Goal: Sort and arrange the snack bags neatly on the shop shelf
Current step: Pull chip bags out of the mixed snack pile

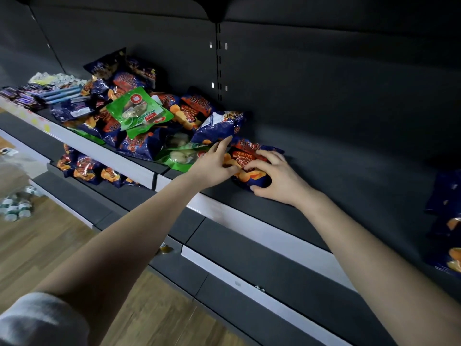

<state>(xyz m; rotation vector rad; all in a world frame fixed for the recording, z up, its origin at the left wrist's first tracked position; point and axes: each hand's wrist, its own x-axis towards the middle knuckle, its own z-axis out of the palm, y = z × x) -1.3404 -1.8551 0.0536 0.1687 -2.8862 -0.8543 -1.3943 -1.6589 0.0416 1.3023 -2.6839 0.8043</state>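
Your right hand (277, 178) is curled over the right side of the blue barbecue bag (247, 156), fingers on its front and thumb hooked under its near edge. Your left hand (214, 163) pinches the bag's left edge, thumb across the printed crisps. Its forefinger stretches up and meets the next blue bag (219, 126) just behind. Your fingers cover much of the held bag's lower half, so only the red label and "Barbecue" lettering read clearly. The bag lies flat on the dark shelf (349, 146), near the front, just behind the white price strip (249, 221).

Just left of your left hand a green bag (179, 156) lies partly buried. Beyond it the mixed pile (119, 116) of blue and green bags overlaps so much that you cannot count them.

Well to the right of your grip, more blue bags (446, 221) are cut off by the frame edge. Below and left of it, a lower shelf holds a blue row (87, 168), half hidden under the strip. The far-left dark bars (22, 96) are too blurred to identify.
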